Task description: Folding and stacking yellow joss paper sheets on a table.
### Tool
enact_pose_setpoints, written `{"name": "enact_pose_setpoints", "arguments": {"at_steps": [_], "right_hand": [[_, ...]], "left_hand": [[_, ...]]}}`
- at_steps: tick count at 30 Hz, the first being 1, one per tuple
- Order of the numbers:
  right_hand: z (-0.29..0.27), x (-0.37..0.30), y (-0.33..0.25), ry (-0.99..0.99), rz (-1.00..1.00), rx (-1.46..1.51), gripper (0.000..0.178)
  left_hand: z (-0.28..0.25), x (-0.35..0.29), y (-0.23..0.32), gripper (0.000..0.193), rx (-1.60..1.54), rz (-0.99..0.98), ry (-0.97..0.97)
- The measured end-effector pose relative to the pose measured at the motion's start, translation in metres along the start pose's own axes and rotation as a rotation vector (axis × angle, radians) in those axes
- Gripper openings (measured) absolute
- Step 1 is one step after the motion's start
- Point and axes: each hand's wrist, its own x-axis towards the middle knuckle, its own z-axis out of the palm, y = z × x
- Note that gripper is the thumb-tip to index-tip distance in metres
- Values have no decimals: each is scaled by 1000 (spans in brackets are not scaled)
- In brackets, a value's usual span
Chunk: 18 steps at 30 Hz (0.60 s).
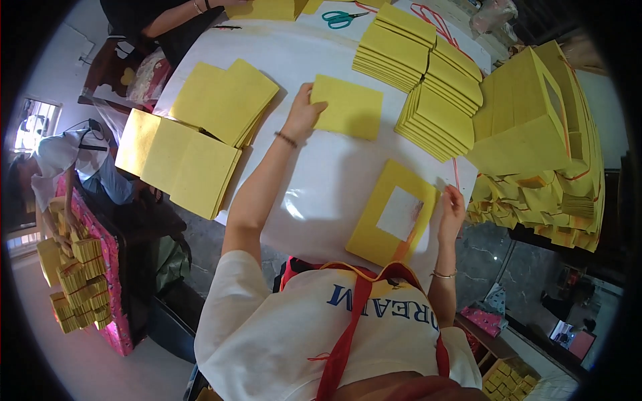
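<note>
"Where's the yellow packet (348,107)?"
"Up off to the left of the middle, over the white table (307,170)."

"What are the hands doing?"
"The left hand (305,115) is closed on the packet's left edge, thumb on top. The right hand (453,210) is half curled, beside a flat yellow piece (394,212) with a white patch. I can't tell if it grips anything."

"So the packet is far from the right hand?"
"Yes, well apart, up and to the left of it."

"What else is on the table?"
"Yellow piles (194,157) on the left, yellow stacks (438,117) on the right, and green scissors (340,20) at the far side."

"And the room?"
"Big yellow bags (521,127) at the right, a grey floor (491,250), and a person (73,154) by yellow bundles (80,277) on the left."
</note>
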Motion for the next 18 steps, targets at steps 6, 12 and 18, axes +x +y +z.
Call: {"name": "enact_pose_setpoints", "arguments": {"at_steps": [6,12,18], "right_hand": [[-64,-2,74,204,-1,-406,37],[-26,-20,58,352,138,-833,48],[-24,-22,69,461,30,-888,48]], "left_hand": [[13,88,-44,53,439,27,-101],[38,80,-31,55,809,121,43],[44,72,-4,45,1218,169,65]]}}
